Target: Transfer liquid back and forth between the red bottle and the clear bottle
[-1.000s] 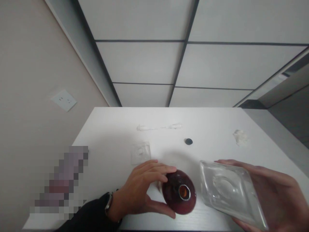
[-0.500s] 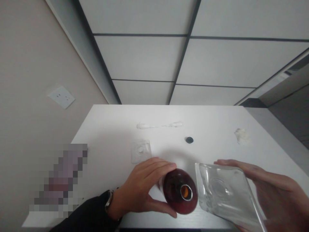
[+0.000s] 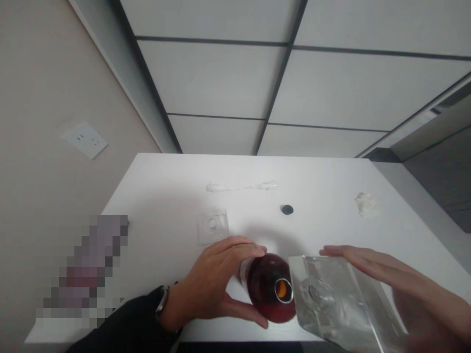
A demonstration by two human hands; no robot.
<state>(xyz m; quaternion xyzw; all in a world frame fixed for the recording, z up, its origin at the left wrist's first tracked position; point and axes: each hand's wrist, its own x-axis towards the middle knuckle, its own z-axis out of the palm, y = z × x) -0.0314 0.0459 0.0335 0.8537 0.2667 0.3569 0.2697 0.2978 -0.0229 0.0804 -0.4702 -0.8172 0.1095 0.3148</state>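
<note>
Head view: hands (image 3: pixel 221 287) hold red bottle (image 3: pixel 270 289) and clear glass container (image 3: pixel 327 299).

So there's a round-shouldered dark red-brown glass bottle (image 3: pixel 267 299), uncapped, its mouth facing the camera, at lower center. A clear, squarish glass container with a round dimple (image 3: pixel 331 294) sits tilted right beside it, lower right of the frame.

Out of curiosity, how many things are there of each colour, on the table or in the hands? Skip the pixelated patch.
Clear: 3 (boxy container, flat square piece, long thin piece)
Dark red: 1 (bottle)
Dark grey: 1 (small disc)
White: 1 (crumpled piece)
Total: 6
</note>
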